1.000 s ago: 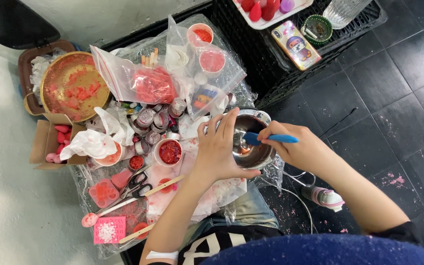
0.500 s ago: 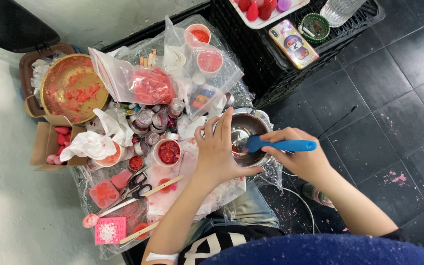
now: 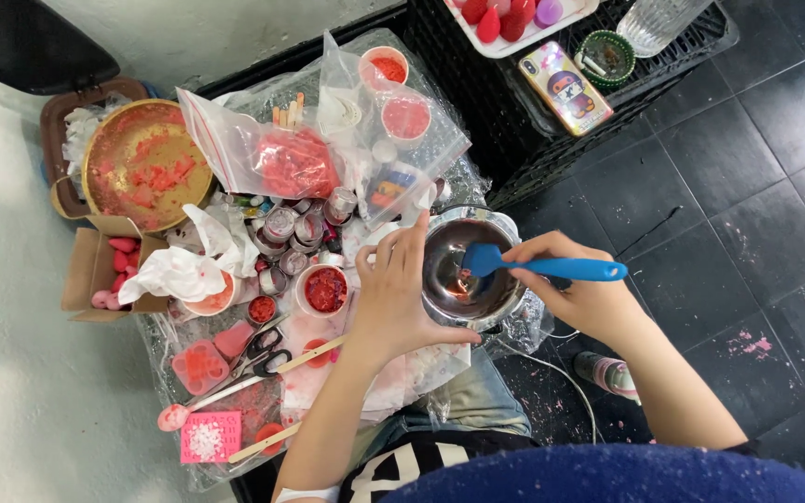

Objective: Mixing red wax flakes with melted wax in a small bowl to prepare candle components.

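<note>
Nearest me, my left hand (image 3: 393, 298) wraps the rim of the small metal bowl (image 3: 468, 270), fingers curled against its left side, while my right hand (image 3: 579, 289) pinches the handle of the blue spatula (image 3: 552, 268), its blade down inside the bowl. The bowl stands at the right edge of the plastic-covered table (image 3: 235, 447), near its front. Just left of my left hand sits a small cup of red bits (image 3: 325, 290), with scissors (image 3: 258, 352) and a pink mould (image 3: 199, 365) nearer the table's front left. Toward the far edge lie clear bags holding red material (image 3: 295, 163) and a gold dish (image 3: 146, 166) smeared red at the far left corner. Beyond, on a black crate (image 3: 477, 102), rests a phone (image 3: 566, 87).
</note>
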